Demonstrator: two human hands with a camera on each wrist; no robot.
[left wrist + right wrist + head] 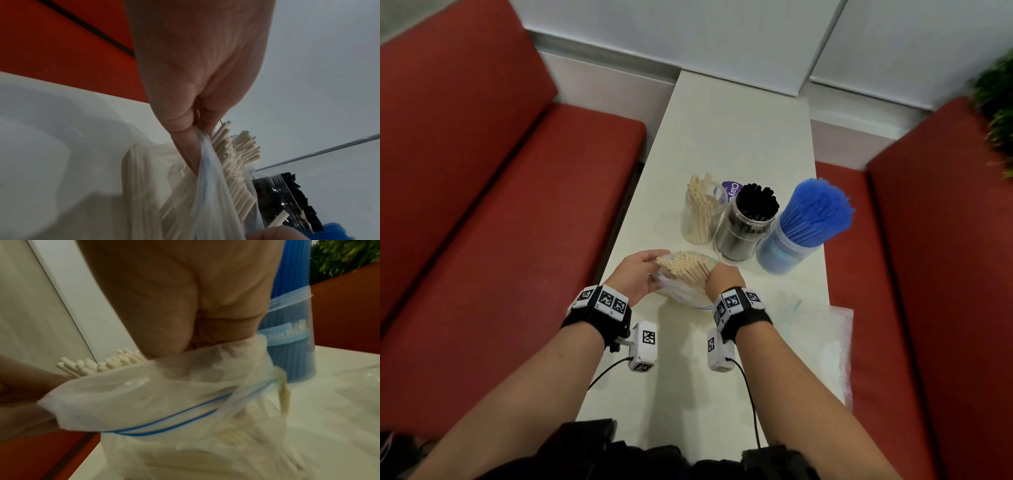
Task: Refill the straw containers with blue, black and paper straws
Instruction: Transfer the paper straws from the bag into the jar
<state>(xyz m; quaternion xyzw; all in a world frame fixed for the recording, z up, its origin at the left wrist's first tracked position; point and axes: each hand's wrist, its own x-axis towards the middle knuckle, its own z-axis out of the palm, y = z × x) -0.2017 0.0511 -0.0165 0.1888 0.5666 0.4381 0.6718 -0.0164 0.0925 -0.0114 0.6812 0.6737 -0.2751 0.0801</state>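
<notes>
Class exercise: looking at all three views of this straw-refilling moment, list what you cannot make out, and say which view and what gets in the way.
- Right hand fingertips: head view, tucked behind the zip bag; right wrist view, bag rim covers them.
- How many paper straws remain in the bag: cloudy plastic and blur, right wrist view.
- Purple lid wording: head view, cut off by the black straw jar.
- Blue straw container label: right wrist view, blurred, partly behind the hand.

arms: bare | wrists: black straps, white blocks with black square markers | cables: black, trailing back from each wrist | torso: dark clothing
</notes>
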